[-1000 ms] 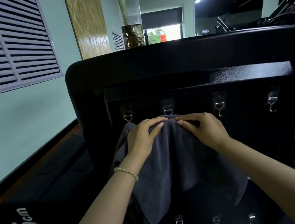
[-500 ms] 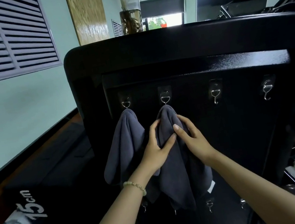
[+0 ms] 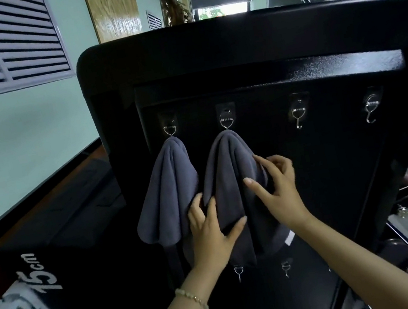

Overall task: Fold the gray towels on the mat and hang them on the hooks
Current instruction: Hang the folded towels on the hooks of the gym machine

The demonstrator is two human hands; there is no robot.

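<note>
The second towel (image 3: pixel 229 166) hangs bunched from the second hook (image 3: pixel 227 122) on the black panel (image 3: pixel 334 158), just beside the first towel (image 3: pixel 168 188), which hangs on the leftmost hook (image 3: pixel 170 130). It looks soft, light and limp, so it should drape and slide readily; held at one point on a small hook, a hard tug could probably pull it off. The outer folds partway down seem the safest places to hold it while evening the drape.

The left hand (image 3: pixel 210 237) lies flat against its lower front, fingers straight and spread. The right hand (image 3: pixel 280 192) pinches its right fold, fingers (image 3: pixel 281 165) curled. Two free hooks (image 3: pixel 298 117) remain to the right.
</note>
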